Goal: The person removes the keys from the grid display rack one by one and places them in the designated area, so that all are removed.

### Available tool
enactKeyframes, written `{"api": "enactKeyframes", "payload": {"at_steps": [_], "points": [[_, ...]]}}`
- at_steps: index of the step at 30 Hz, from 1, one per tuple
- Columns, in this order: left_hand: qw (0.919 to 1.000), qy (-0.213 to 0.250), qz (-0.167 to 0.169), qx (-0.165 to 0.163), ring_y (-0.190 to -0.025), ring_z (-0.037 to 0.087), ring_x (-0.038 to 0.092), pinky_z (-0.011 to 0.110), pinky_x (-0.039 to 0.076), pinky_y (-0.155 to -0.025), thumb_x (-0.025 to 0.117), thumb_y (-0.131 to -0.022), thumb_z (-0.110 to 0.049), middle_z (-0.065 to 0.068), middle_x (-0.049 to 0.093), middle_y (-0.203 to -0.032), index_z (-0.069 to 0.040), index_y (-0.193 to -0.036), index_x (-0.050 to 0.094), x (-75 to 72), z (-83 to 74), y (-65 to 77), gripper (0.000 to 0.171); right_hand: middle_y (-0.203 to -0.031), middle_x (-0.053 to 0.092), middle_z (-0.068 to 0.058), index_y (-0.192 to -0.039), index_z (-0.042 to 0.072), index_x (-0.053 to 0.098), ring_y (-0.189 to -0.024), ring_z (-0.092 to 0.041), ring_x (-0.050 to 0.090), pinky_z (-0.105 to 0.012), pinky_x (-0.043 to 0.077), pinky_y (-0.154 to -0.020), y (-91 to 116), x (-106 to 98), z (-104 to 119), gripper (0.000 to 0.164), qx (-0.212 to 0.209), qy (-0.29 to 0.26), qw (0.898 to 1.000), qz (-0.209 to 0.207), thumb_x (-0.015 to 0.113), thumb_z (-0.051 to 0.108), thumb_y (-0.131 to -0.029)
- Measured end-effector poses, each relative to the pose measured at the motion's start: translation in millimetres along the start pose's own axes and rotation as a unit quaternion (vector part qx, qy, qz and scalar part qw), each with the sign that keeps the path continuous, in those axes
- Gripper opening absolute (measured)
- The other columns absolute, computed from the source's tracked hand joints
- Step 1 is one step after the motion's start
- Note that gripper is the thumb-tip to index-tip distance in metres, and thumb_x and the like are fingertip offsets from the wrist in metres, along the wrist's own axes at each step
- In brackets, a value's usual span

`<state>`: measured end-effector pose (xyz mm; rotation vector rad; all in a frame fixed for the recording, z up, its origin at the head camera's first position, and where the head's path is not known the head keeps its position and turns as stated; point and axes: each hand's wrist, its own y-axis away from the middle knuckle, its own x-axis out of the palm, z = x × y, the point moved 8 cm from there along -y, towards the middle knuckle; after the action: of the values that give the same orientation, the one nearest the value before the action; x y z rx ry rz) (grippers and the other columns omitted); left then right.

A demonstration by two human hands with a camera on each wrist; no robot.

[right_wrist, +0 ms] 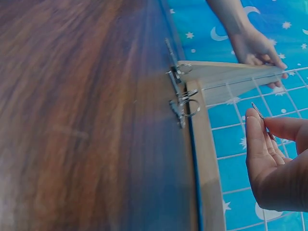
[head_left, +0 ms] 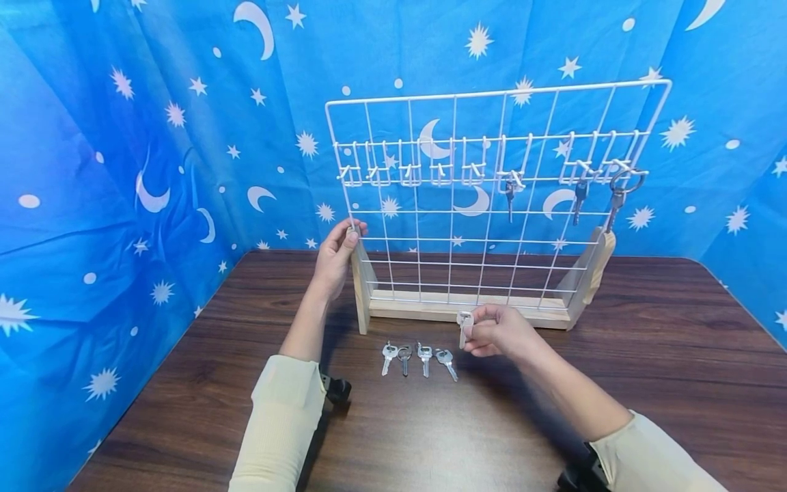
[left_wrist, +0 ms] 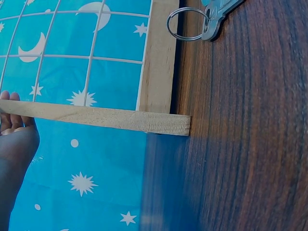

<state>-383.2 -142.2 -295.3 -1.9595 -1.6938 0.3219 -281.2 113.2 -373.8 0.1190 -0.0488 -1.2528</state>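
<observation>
1. Pinching a key (head_left: 464,321) between thumb and fingers, your right grip (head_left: 498,333) sits at 2 o'clock from the four loose keys (head_left: 425,353), low in front of the rack (head_left: 418,309).
2. Your left grip (head_left: 336,251) holds the rack's wooden side, at 9 o'clock from its centre.
3. Those loose keys lie in a row on the bench (head_left: 381,437), just before the rack's base.
4. Three hung keys (head_left: 580,197) are on the rack, between 2 and 3 o'clock from its centre; a curtain (head_left: 393,41) stands behind at 12.
</observation>
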Motion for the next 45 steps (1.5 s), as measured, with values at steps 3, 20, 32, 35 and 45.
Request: {"api": "enactKeyframes", "payload": {"at_steps": [3,20,32,35,45], "points": [[1.0000,-0.001,0.000,-0.003,-0.119,0.037,0.045,0.035,0.034,-0.103,0.058,-0.089,-0.027,0.036,0.041,-0.125,-0.009,-0.113,0.055,-0.1,-0.3,0.4,0.029,-0.074,0.066,-0.010,-0.097,-0.009,0.047,-0.064,-0.015,0.064,-0.030,0.056,-0.062,-1,0,-7,0.018,0.014,0.015,1.000,0.000,0.057,-0.003,-0.083],[0.9999,-0.011,-0.002,-0.004,-0.118,0.037,0.045,0.035,0.034,-0.103,0.052,-0.095,-0.014,0.019,0.056,-0.116,0.009,-0.120,0.046,0.2,-1.1,-0.1,0.035,-0.074,0.062,-0.013,-0.099,-0.010,0.047,-0.063,-0.016,0.064,-0.026,0.055,-0.058,-4,5,-34,0.016,0.082,0.050,0.994,0.047,0.052,-0.003,-0.085],[0.9999,-0.009,-0.002,-0.008,-0.107,0.016,0.054,0.035,0.035,-0.102,0.050,-0.095,-0.011,0.028,0.050,-0.120,0.009,-0.120,0.046,-0.3,0.0,-0.9,0.033,-0.069,0.062,-0.012,-0.092,-0.008,0.051,-0.059,-0.014,0.062,-0.025,0.054,-0.056,-7,4,-47,0.010,0.099,0.080,0.991,0.041,0.053,-0.005,-0.084],[0.9999,-0.012,-0.003,-0.010,-0.108,0.018,0.053,0.035,0.035,-0.102,0.050,-0.095,-0.011,0.020,0.055,-0.117,0.006,-0.119,0.048,-0.7,0.2,-1.0,0.029,-0.068,0.062,-0.011,-0.090,-0.007,0.051,-0.057,-0.014,0.062,-0.025,0.054,-0.055,-7,4,-49,0.007,0.100,0.088,0.990,0.040,0.054,-0.005,-0.083],[0.9999,-0.008,-0.001,-0.007,-0.109,0.019,0.053,0.036,0.034,-0.102,0.052,-0.095,-0.014,0.030,0.049,-0.120,-0.002,-0.115,0.052,-0.9,0.8,-0.8,0.024,-0.064,0.059,-0.009,-0.088,-0.008,0.051,-0.051,-0.012,0.059,-0.023,0.052,-0.048,-10,2,-54,0.008,0.103,0.121,0.987,0.025,0.054,-0.003,-0.084]]}}
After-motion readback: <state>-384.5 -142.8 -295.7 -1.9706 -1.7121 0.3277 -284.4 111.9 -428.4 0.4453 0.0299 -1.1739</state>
